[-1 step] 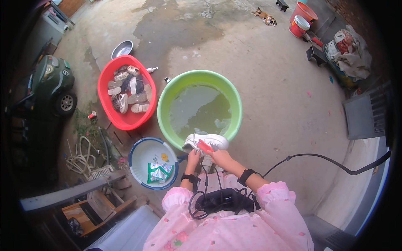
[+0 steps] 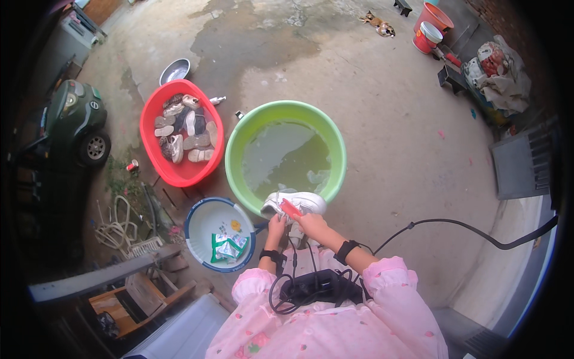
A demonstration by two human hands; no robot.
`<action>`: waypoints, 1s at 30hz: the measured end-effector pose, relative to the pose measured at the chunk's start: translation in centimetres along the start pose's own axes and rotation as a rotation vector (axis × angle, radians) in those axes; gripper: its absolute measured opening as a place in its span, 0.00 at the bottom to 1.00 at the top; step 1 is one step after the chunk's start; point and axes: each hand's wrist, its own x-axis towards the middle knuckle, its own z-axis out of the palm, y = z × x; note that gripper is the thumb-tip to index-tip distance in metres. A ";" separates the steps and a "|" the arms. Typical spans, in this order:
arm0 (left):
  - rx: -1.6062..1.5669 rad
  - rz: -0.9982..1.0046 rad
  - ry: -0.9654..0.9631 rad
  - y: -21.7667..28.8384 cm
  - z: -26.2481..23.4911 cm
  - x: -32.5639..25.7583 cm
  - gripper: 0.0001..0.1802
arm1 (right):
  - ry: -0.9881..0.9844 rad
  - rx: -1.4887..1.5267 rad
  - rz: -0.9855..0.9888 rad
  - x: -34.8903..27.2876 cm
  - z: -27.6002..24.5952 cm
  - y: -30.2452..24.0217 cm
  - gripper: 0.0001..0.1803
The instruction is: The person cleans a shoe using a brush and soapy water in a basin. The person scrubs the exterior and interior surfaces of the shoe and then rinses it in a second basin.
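A white shoe (image 2: 308,201) lies across the near rim of a large green basin (image 2: 338,143) of cloudy water. My left hand (image 2: 276,225) is closed on the shoe's near left side. In my right hand (image 2: 312,225) is a red brush (image 2: 290,208), pressed against the shoe's opening; its bristles are hidden. Pale suds float on the water near the shoe. To the left, a red tub (image 2: 182,177) holds several wet shoes (image 2: 195,141), some sole up.
A blue-rimmed white basin (image 2: 199,234) with a green-and-white packet (image 2: 228,246) stands at near left. A metal bowl (image 2: 174,70) sits behind the red tub. A black cable (image 2: 460,222) runs to the right. A dog (image 2: 378,24) lies far off; a green car (image 2: 75,119) stands left.
My right hand and the red brush have shifted very slightly to the left along the shoe. The shoe and my left hand stay in place.
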 end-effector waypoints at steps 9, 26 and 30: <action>0.057 -0.067 -0.043 0.5 -0.5 1.7 0.13 | 0.026 0.102 0.049 0.1 -1.1 1.7 0.15; 0.124 0.034 -0.017 -1.6 0.0 2.7 0.23 | 0.057 0.115 0.125 -2.2 -3.6 3.3 0.20; 0.115 0.051 -0.033 -1.4 -0.6 2.4 0.23 | -0.078 0.041 0.229 -5.1 -6.6 2.0 0.18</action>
